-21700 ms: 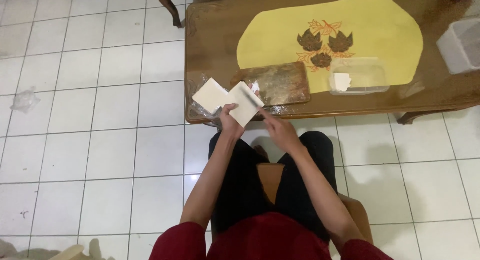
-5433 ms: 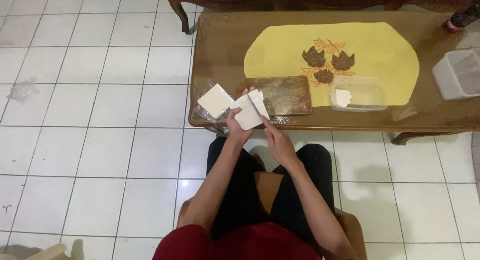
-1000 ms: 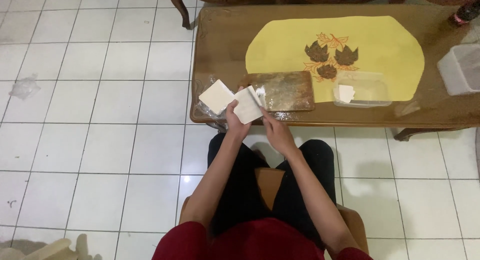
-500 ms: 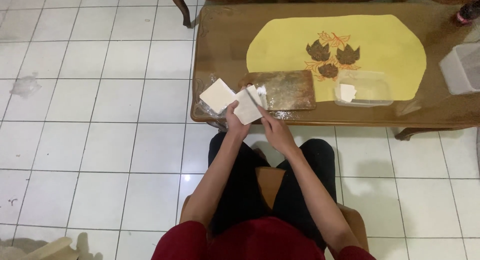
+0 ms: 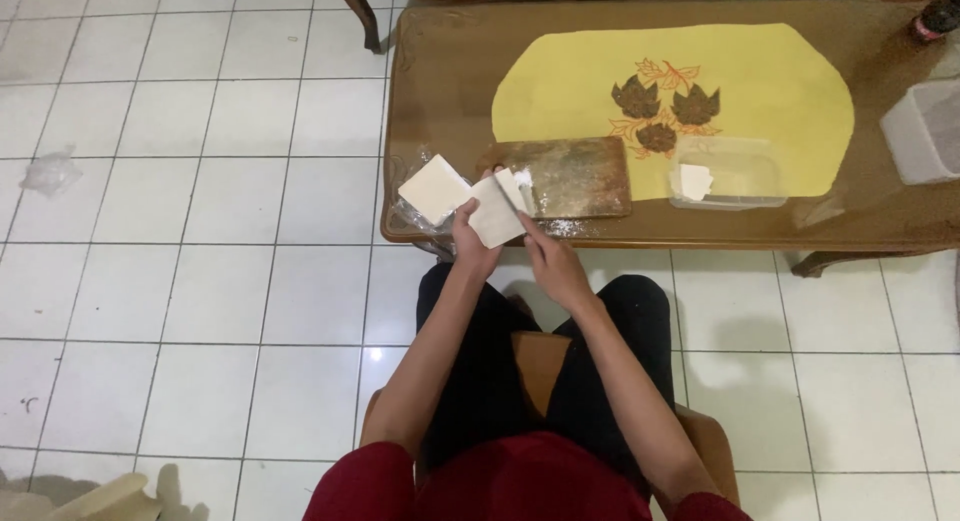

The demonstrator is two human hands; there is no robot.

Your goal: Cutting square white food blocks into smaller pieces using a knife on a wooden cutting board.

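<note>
I sit on a wooden chair at a low brown table [image 5: 440, 101]. My left hand [image 5: 470, 246] holds a pale square sheet [image 5: 497, 211] of thin dough or paper by its lower edge, just in front of the table's near edge. My right hand [image 5: 552, 266] pinches the same sheet's right side, where a smaller white piece [image 5: 512, 186] sticks up. A stack of similar pale squares [image 5: 433, 189] lies in clear plastic wrap on the table's near left corner, beside my left hand. A floured wooden board [image 5: 570, 176] lies just beyond the sheet.
A yellow oval mat [image 5: 760, 91] with brown leaf prints covers the table's middle. A clear plastic container [image 5: 728, 171] with a white piece inside sits right of the board. A whitish box [image 5: 925, 131] stands at far right. White tiled floor [image 5: 180, 281] surrounds the table; crumpled plastic [image 5: 50, 171] lies left.
Almost nothing differs over the last second: both hands stay on the sheet at the table's near edge, with only a slight shift of the view.
</note>
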